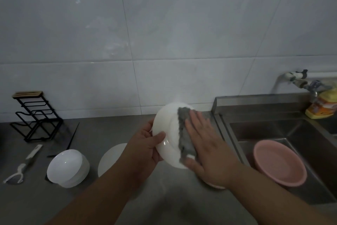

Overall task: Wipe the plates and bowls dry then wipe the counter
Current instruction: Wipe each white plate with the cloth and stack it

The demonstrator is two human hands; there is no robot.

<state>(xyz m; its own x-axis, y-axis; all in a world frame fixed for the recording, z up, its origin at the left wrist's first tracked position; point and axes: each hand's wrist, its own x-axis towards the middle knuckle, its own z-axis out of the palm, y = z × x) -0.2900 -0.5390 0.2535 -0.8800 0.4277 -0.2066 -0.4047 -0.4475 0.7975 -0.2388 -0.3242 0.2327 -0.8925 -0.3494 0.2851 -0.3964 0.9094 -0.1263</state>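
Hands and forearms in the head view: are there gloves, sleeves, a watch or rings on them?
Neither the left hand nor the right hand wears a glove. Both forearms are bare as far as the frame shows, with no sleeve edge in sight. No watch, bracelet or ring is visible on either wrist or on the fingers that show. The picture is dim and slightly blurred, so fine marks cannot be told.

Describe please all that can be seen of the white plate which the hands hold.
The round white glossy plate, ceramic by its look, is held tilted above the grey counter. The left hand grips its left rim, thumb on the face. The right hand presses a grey cloth flat on its right half, hiding that part. No chip or crack is visible.
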